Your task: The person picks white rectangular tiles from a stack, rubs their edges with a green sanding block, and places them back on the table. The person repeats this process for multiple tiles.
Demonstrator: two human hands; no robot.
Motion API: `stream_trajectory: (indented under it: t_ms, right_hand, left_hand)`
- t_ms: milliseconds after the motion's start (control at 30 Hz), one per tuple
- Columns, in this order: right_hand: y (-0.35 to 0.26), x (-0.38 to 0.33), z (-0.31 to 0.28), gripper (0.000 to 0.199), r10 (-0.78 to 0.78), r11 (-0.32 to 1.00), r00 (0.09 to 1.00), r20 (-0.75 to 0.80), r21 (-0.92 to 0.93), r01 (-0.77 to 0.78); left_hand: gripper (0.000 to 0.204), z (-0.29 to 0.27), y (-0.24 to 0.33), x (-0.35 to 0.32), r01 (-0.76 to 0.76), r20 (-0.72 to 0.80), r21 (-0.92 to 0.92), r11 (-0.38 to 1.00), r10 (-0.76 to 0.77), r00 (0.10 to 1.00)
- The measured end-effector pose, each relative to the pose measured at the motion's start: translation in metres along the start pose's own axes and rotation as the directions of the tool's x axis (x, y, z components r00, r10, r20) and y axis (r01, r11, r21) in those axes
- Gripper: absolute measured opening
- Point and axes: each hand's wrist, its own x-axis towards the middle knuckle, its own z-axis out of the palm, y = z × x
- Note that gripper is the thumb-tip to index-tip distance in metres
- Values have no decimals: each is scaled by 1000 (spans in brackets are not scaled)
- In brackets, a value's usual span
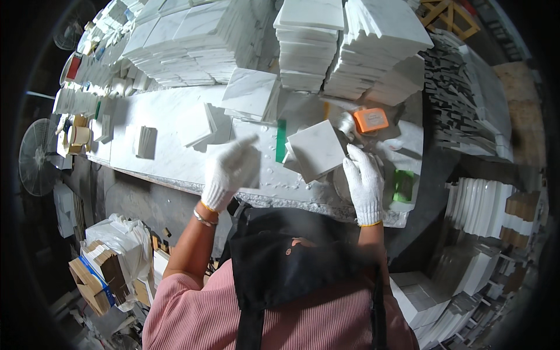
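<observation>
My left hand [226,172], in a white knit glove, is over a square marble tile [251,173] on the bench. Motion smears its fingers, so whether it grips the tile cannot be told. My right hand [364,178], gloved the same way, reaches forward with fingers stretched out, close to the right corner of a small tilted stack of white marble tiles [318,149]. No object shows in it. Beyond its fingertips lie an orange block-shaped thing [371,120] and crumpled white material [345,123]. A green pad [403,185] lies to its right.
Tall stacks of marble tiles [309,49] line the bench's far side. More tiles [251,93] lie on the bench [169,154], beside a green strip [281,140]. A fan [39,157] stands at left; cartons [96,274] sit lower left; dark strips [461,93] are piled at right.
</observation>
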Motion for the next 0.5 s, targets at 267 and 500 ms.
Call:
stream_trajectory:
  t_ms: [267,500]
  right_hand:
    - [6,-7,8,31,-81,976,996,28,-201,85]
    - [-1,-28,5,23,-81,991,996,23,-105,83]
  left_hand:
    - [43,40,24,-18,637,490,-342,690,-448,748]
    - [40,54,25,-16,664,456,-462,588,-485,746]
